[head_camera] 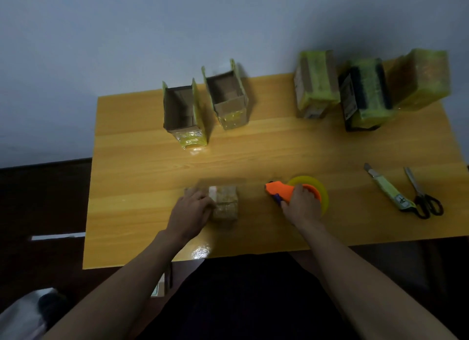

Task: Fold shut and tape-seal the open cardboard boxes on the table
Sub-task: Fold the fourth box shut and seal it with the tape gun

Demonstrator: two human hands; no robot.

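Fingers (pixel 203 198) of the left hand (pixel 191 212) lie curled over the top and near side of a small closed cardboard box (pixel 225 202) close to the desk's (pixel 142 177) near edge, holding it in place; the box is blurred, so its flaps and any tape on it are hard to read. Just to its right, the right hand (pixel 300 205) grips the orange tape dispenser (pixel 281 190), fingers wrapped round its handle, with the yellow tape roll (pixel 321 190) behind the hand. Further right lie a utility knife (pixel 387 187) and scissors (pixel 422 195), side by side. At the far left of the desk stand two open boxes, the left open box (pixel 181 111) and the right open box (pixel 228 98), flaps upright, near each other. At the far right, three taped boxes (pixel 365 91) sit close together, wrapped in yellow-green tape.
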